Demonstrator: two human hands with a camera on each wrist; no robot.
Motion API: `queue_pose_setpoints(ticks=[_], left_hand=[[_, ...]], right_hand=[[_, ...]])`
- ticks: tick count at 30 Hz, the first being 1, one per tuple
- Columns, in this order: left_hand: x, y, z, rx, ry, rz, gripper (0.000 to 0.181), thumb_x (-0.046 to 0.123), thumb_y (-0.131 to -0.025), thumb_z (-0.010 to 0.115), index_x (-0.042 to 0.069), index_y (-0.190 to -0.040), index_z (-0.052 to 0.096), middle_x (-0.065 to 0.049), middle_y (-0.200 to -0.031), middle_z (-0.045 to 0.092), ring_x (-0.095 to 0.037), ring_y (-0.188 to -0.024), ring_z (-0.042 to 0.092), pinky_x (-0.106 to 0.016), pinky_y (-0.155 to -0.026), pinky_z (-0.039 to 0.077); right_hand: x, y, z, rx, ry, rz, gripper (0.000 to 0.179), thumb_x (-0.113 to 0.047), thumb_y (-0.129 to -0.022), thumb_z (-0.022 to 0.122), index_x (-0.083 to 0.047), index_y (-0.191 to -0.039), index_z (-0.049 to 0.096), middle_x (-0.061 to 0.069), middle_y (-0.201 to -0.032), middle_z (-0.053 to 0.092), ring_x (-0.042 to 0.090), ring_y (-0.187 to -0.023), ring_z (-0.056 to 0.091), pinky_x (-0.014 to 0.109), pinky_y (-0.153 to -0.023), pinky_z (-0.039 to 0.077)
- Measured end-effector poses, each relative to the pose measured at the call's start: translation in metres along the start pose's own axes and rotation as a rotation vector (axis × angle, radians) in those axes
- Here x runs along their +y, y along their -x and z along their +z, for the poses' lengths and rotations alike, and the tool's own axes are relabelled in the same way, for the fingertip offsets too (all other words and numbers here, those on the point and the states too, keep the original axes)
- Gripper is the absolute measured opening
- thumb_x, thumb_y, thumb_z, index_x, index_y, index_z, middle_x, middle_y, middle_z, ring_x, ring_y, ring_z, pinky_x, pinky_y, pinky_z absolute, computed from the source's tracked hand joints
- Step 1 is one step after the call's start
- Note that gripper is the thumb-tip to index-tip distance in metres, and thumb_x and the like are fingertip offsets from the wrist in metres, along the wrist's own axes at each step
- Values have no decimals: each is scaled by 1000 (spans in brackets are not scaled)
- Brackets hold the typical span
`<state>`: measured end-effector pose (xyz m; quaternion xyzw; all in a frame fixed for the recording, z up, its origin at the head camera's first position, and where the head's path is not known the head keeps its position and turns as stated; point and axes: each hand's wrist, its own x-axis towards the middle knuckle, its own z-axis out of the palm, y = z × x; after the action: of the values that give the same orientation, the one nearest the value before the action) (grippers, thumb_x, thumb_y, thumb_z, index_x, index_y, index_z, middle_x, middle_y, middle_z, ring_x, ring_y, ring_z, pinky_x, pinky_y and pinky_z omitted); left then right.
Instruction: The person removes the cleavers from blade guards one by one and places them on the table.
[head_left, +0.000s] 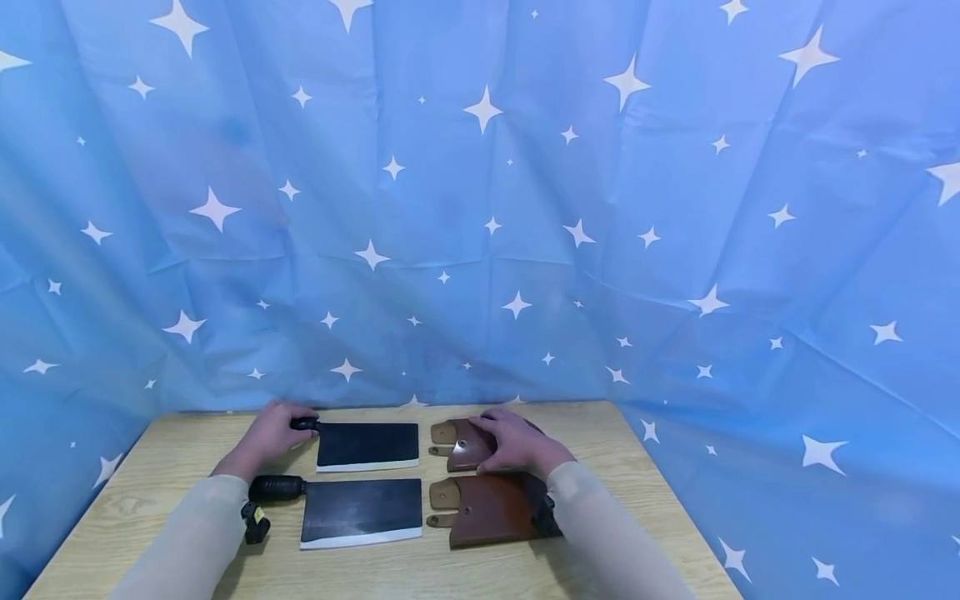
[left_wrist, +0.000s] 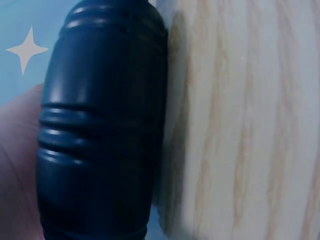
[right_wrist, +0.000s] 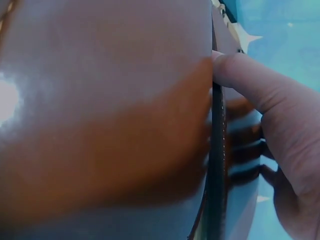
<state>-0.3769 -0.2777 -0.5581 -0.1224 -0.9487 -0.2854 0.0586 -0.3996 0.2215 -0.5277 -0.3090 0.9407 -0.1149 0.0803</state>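
Note:
My left hand (head_left: 273, 435) is at the back left, its fingers over the black handle (head_left: 305, 423) of the far cleaver (head_left: 367, 443). The near cleaver (head_left: 362, 510) lies in front, parallel to it. Its ridged handle (left_wrist: 102, 115) fills much of the left wrist view, with part of the hand behind it. My right hand (head_left: 517, 442) spans the far brown leather knife sheath (head_left: 472, 442), thumb along its near edge and fingers across the far side. The near sheath (head_left: 491, 508) lies just below that hand; the right wrist view shows its glossy face (right_wrist: 100, 100) beside the thumb.
A light wooden table (head_left: 360, 575) carries both cleavers on the left and both sheaths on the right, strap ends facing the blades. Behind it hangs a blue curtain (head_left: 450, 208) with white stars, which also runs down both sides.

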Motion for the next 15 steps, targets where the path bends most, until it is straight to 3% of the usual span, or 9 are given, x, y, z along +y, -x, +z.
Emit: queue_pose_setpoints(ticks=[7, 15], left_hand=[[1, 2, -1, -19, 53, -10, 40, 17, -97, 86, -2, -132, 78, -33, -138, 68, -55, -125, 62, -68, -101, 53], [2, 5, -2, -31, 135, -52, 41, 16, -98, 86, -3, -133, 77, -34, -141, 65, -54, -125, 64, -65, -102, 55]], right_hand=[[2, -2, -2, -64, -51, 17, 101, -48, -90, 93, -16, -171, 44, 21, -172, 39, 44, -157, 38, 61, -122, 40], [5, -3, 1, -78, -91, 37, 101, -49, -90, 92, -18, -172, 42, 20, -174, 36, 42, -159, 36, 60, -123, 40]])
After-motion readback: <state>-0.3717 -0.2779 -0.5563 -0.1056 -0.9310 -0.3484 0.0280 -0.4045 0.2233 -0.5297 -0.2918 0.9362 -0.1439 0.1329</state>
